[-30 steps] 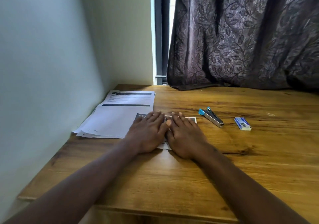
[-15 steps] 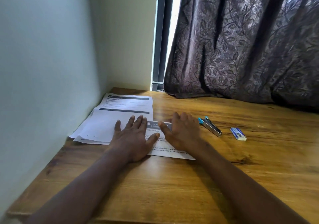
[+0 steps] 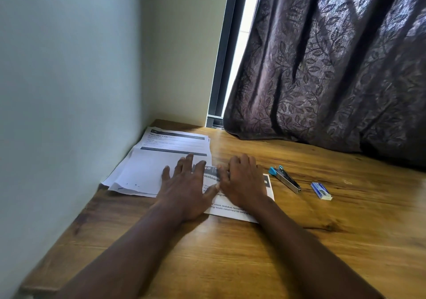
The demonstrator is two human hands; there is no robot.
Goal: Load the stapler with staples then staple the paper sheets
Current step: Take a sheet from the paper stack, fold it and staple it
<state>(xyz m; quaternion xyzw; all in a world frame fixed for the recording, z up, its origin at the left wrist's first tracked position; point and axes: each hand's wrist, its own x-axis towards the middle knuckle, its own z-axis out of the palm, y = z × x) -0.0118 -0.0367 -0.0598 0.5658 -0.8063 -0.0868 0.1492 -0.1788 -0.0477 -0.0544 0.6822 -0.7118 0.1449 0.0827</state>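
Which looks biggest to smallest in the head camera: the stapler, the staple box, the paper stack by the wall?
1. Paper stack by the wall, by far the largest.
2. Stapler, long and thin.
3. Staple box, smallest.
Stapler and box lie about equally far away, so that order is fair.

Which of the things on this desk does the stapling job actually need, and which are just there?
Needed:
stapler
staple box
printed sheet under both hands
paper stack

Just there:
curtain
window frame
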